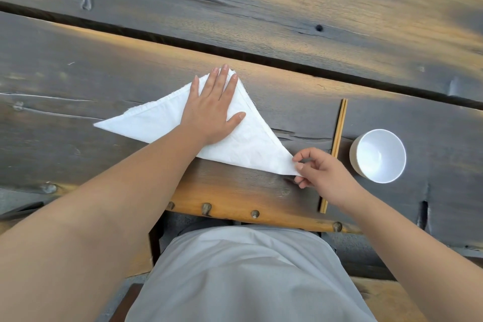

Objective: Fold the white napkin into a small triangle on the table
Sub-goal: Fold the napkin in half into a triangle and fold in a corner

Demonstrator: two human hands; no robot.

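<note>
The white napkin (146, 123) lies on the dark wooden table (78, 73) as a large flat triangle, its apex pointing away from me. My left hand (214, 110) rests flat on the upper middle of the cloth, fingers spread, fingertips near the apex. My right hand (321, 172) pinches the napkin's near right corner between thumb and fingers, right at the table surface. The left corner of the triangle lies free on the table.
A pair of wooden chopsticks (337, 144) lies lengthwise just right of the napkin, partly under my right hand. A white bowl (379, 155) stands right of them. The table's near edge (235, 213) with metal studs runs close to my body.
</note>
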